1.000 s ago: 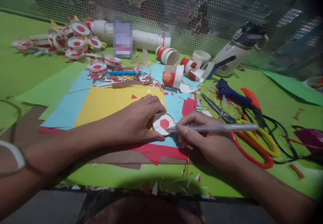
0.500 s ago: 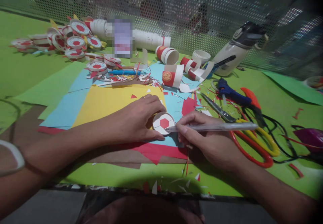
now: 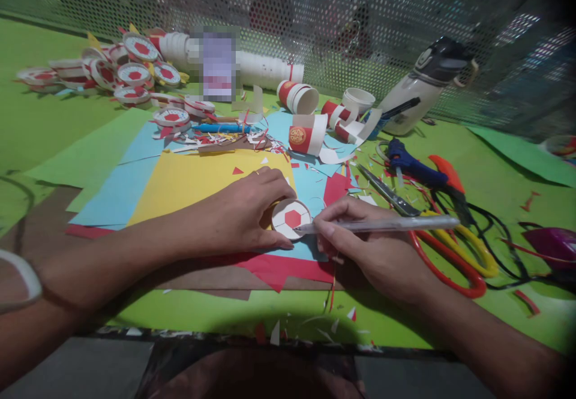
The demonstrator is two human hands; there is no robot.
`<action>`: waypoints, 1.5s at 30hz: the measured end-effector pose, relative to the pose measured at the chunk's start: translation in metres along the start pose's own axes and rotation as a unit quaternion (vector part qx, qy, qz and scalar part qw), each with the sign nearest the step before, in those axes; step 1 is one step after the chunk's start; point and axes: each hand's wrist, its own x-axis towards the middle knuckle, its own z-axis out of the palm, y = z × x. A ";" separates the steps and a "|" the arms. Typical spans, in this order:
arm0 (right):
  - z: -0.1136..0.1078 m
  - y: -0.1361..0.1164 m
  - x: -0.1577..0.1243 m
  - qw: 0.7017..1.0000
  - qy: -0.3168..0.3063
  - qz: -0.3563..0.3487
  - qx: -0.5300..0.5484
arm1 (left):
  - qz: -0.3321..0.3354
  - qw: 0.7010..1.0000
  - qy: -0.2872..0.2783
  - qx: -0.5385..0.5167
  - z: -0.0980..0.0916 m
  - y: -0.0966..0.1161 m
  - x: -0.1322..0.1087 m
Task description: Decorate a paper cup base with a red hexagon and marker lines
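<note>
Disc (image 3: pixel 291 219) is pinched by left hand (image 3: pixel 252 207), pen (image 3: pixel 389 225) by right hand (image 3: pixel 357 237), tip at disc face; marking seemingly being done, firm bracing likely needed next.

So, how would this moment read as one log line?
left hand: holds white disc | right hand: holds pen, tip at disc | nearby: scissors, glue gun

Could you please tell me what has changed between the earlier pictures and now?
Nothing visibly, beyond a slight shift of view: the left hand still holds the round disc, the right hand still holds the pen at its face, and the scissors lie as before.
</note>
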 end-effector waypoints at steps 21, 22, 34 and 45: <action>0.000 -0.001 -0.001 1.000 0.004 0.003 0.001 | 0.006 1.000 -0.002 0.005 0.000 0.001 0.001; 0.001 -0.001 -0.001 1.000 0.005 0.002 0.000 | 0.005 1.000 -0.003 0.006 0.000 0.001 0.001; -0.001 -0.002 -0.002 0.998 0.001 0.011 -0.059 | 0.010 1.000 0.004 0.006 0.001 -0.001 0.001; 0.000 -0.001 -0.001 1.000 0.002 0.004 -0.014 | 0.006 1.000 -0.001 0.011 -0.001 0.001 0.001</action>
